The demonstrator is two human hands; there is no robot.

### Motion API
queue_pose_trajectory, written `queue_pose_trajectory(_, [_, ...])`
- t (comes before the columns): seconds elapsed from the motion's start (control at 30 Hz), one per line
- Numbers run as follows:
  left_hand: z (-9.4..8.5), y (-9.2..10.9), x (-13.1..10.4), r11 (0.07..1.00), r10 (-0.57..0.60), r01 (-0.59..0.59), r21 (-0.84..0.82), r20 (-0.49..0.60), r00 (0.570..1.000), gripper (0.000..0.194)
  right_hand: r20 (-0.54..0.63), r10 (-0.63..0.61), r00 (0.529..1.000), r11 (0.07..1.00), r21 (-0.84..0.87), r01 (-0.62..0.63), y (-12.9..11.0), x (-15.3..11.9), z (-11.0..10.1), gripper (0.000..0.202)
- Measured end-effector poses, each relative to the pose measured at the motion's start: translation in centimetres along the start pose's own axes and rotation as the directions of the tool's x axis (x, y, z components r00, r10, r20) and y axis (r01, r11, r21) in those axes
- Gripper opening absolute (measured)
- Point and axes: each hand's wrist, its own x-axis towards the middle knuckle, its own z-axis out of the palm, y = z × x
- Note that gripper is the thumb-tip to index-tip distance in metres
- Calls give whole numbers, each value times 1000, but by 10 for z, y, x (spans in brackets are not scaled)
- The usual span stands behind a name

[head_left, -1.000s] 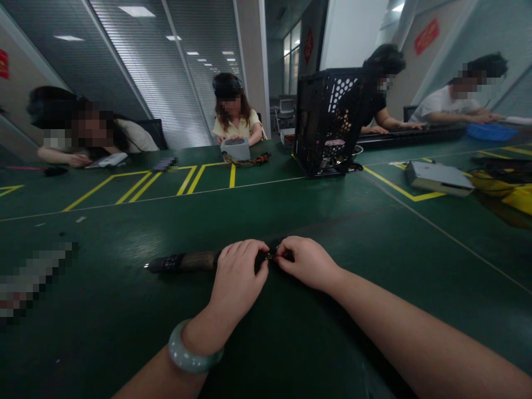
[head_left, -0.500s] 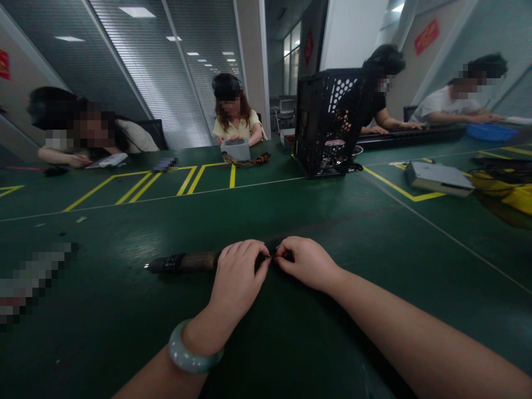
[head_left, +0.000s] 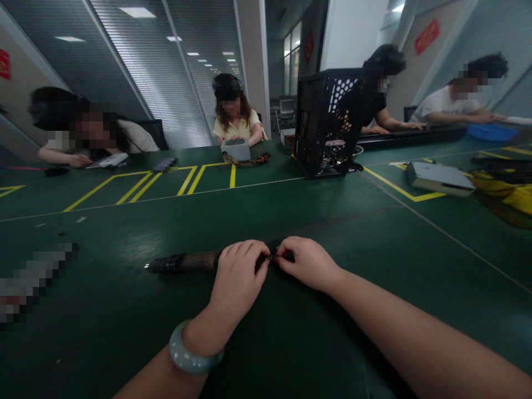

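A long dark cylindrical object [head_left: 195, 261] lies on the green table, with black bands, a brownish middle and a small silver tip at its left end. I cannot make out its kind. My left hand [head_left: 243, 271] rests over its right part, thumb and forefinger pinched together. Facing it, my right hand [head_left: 305, 260] is closed in a pinch too. A tiny bit with a metallic glint [head_left: 270, 257] shows between the two sets of fingertips, too small to name. The object's right end is mostly hidden by my hands.
A black computer case [head_left: 328, 124] stands ahead, near a power supply [head_left: 235, 149] with cables. A grey box [head_left: 440, 178] and yellow material [head_left: 509, 191] lie to the right. A blurred-out item [head_left: 33, 282] is at left. Several people sit across the table.
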Motion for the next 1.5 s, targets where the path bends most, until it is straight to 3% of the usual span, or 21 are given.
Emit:
queue_pose_trajectory(0.3, [-1, 0, 0, 1000, 16, -17, 27, 34, 999, 12, -5, 3, 1000, 1000, -6, -4, 0, 0, 1, 2])
queue_pose_trajectory(0.53, [-1, 1, 1, 1000, -28, 28, -3, -13, 1000, 17, -3, 2, 1000, 1000, 1, -2, 0, 0, 0, 2])
queue_pose_trajectory(0.8, [-4, 2, 0, 999, 17, -17, 35, 19, 1000, 13, -9, -5, 1000, 1000, -11, 5, 0, 0, 1, 2])
queue_pose_trajectory(1.07, [-4, 2, 1, 999, -36, 36, -6, 2, 999, 15, 0, 3, 1000, 1000, -8, -3, -1, 0, -1, 2])
queue_pose_trajectory(1.5, [-4, 1, 1, 1000, 0, 0, 14, 26, 1000, 13, 14, 18, 1000, 1000, -14, -17, -3, 0, -2, 3])
